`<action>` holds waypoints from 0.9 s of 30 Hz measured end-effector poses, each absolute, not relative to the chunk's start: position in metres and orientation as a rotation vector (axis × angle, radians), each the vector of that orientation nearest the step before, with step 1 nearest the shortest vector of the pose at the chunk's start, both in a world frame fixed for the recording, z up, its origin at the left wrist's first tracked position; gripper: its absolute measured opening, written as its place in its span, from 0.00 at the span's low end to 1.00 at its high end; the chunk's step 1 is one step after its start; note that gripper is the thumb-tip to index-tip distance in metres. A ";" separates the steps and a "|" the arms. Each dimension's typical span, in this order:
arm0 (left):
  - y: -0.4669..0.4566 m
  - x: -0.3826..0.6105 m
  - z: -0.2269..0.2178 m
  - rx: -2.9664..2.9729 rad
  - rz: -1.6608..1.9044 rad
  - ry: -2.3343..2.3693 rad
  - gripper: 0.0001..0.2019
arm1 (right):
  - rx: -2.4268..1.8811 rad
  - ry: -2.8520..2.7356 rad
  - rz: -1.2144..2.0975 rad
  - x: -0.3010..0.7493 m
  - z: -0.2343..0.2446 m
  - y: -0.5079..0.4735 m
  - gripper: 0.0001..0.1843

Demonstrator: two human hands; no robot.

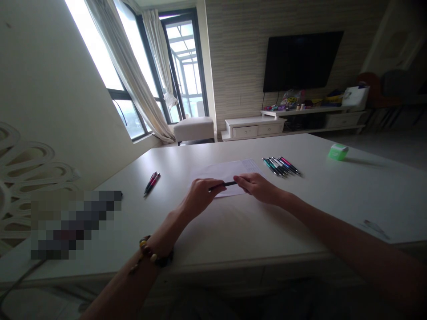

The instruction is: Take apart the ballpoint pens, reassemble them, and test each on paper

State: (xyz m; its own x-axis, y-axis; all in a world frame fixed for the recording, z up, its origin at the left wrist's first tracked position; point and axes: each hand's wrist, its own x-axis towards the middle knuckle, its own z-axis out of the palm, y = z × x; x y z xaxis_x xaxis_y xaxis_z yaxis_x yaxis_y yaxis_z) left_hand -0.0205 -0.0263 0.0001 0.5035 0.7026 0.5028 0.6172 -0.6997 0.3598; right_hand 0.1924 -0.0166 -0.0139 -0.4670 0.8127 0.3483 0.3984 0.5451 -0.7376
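Note:
Above the table's middle, a dark pen (230, 183) is held level between my two hands. My left hand (205, 192) pinches one end of it. On the other end, the fingers of my right hand (255, 186) are closed. A sheet of white paper (222, 170) lies flat on the table under and beyond the hands; some faint print shows at its far right corner. Right of the paper, several pens (280, 166) lie side by side in a row. To the left are a few more pens (152, 184), red and black, close together.
The white table (213, 235) has its near edge just below my forearms. A small green box (338, 152) stands at the far right. At the left lies a blurred-out dark object (76, 224) with a cable. A clear plastic piece (375, 229) sits near the right front edge.

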 end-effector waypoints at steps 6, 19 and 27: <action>-0.025 -0.021 0.002 2.607 1.017 1.234 0.13 | -1.006 -1.919 0.786 0.194 -0.014 -0.011 0.26; -0.025 -0.022 0.001 2.463 0.921 1.303 0.14 | -1.122 -2.181 0.141 0.191 -0.009 -0.026 0.24; -0.024 -0.021 -0.002 2.486 0.826 1.163 0.18 | -1.358 -1.946 -0.025 0.213 -0.003 -0.008 0.15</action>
State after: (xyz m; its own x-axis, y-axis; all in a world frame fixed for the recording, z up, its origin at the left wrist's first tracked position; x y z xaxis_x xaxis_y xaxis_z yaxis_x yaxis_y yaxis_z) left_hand -0.0207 -0.0240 -0.0016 0.5140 0.7689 0.3803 0.6123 -0.6394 0.4651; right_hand 0.2128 -0.0084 -0.0033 -0.1558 0.7994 0.5802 0.8138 0.4368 -0.3833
